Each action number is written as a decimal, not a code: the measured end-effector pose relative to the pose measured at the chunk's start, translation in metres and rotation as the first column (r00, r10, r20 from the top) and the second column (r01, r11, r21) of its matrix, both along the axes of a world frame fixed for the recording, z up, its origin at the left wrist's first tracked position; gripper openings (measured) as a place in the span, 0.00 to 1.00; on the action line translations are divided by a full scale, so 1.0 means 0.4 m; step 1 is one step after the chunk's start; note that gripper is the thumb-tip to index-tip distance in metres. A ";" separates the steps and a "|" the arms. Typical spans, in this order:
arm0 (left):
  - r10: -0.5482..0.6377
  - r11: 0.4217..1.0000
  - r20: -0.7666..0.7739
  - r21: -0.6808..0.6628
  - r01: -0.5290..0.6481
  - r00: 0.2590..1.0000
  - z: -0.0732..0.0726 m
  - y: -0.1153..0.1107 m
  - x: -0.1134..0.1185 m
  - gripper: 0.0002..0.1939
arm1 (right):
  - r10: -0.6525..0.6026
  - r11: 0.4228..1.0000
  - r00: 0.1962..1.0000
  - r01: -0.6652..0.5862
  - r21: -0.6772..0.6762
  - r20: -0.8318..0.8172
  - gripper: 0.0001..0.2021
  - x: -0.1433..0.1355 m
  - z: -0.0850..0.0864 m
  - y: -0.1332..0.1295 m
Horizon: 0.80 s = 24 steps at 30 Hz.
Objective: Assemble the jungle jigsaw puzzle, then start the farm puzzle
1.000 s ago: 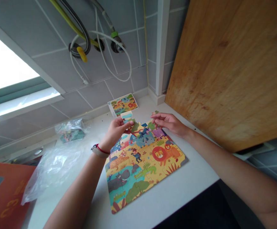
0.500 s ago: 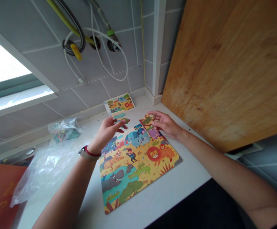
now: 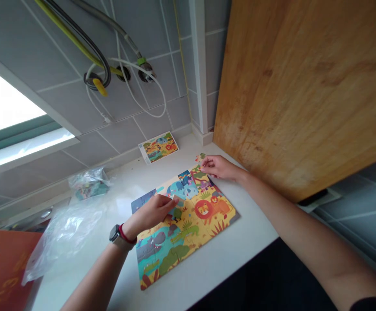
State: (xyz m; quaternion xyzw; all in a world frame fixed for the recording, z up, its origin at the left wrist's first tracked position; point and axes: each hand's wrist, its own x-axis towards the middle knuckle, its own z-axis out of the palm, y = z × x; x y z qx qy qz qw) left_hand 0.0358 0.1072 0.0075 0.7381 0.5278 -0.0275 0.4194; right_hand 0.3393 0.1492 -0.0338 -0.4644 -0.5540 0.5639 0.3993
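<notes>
An animal jigsaw puzzle [image 3: 188,233] lies on the white counter, with lions, a hippo, a crocodile and an elephant on it. Over its middle, my left hand [image 3: 153,211] pinches a pale puzzle piece [image 3: 177,200], and hides part of the picture beneath. My right hand [image 3: 218,167] is at the puzzle's upper right corner, thumb and fingertips closed on the edge of a green and red puzzle piece [image 3: 200,173]. Just beyond those fingers lies a loose puzzle piece [image 3: 200,157]. The puzzle's top edge is uneven.
A small picture card [image 3: 159,147] with the same scene leans near the tiled wall. Plastic bags [image 3: 66,231] lie at the left, beside an orange box [image 3: 8,263]. A wooden panel [image 3: 301,95] rises at the right; hoses and a white cable [image 3: 129,86] hang above.
My left hand has come down and nearer with its piece, from beyond the puzzle's top edge to over its middle. My right hand's fingers have closed at the corner piece, which sits lower. The view has shifted.
</notes>
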 end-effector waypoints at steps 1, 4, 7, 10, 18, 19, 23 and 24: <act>-0.005 1.000 -0.027 0.028 0.006 1.000 -0.009 0.002 -0.002 0.33 | 0.053 0.998 0.998 -0.053 -0.021 0.032 0.22 0.004 0.000 0.000; -0.020 0.985 -0.112 0.168 0.038 0.993 -0.025 0.017 -0.013 0.31 | 0.147 0.988 0.986 -0.141 -0.068 0.084 0.21 0.014 -0.003 0.001; -0.002 0.947 -0.188 0.315 0.063 0.982 -0.030 0.029 -0.023 0.29 | 0.138 0.988 0.987 -0.131 -0.081 0.084 0.19 0.017 -0.007 0.004; 0.011 0.911 -0.215 0.404 0.079 0.977 -0.032 0.030 -0.023 0.28 | 0.122 0.990 0.989 -0.116 -0.077 0.082 0.18 0.015 -0.010 0.006; -0.061 0.843 0.010 0.537 0.046 0.998 -0.060 0.015 0.008 0.25 | 0.030 0.998 0.999 -0.029 -0.061 0.023 0.18 0.005 -0.022 0.011; -0.060 0.827 0.051 0.562 0.021 0.997 -0.070 0.014 0.010 0.25 | 0.012 0.999 1.000 -0.011 -0.052 0.016 0.17 0.005 -0.022 0.012; -0.146 0.784 0.137 0.620 0.030 0.980 -0.113 0.016 0.008 0.24 | -0.065 0.998 0.998 0.065 0.000 0.007 0.14 0.007 -0.018 0.017; -0.171 0.782 0.137 0.622 0.049 0.976 -0.121 0.017 0.006 0.24 | -0.091 0.996 0.996 0.091 -0.005 -0.001 0.16 0.007 -0.015 0.017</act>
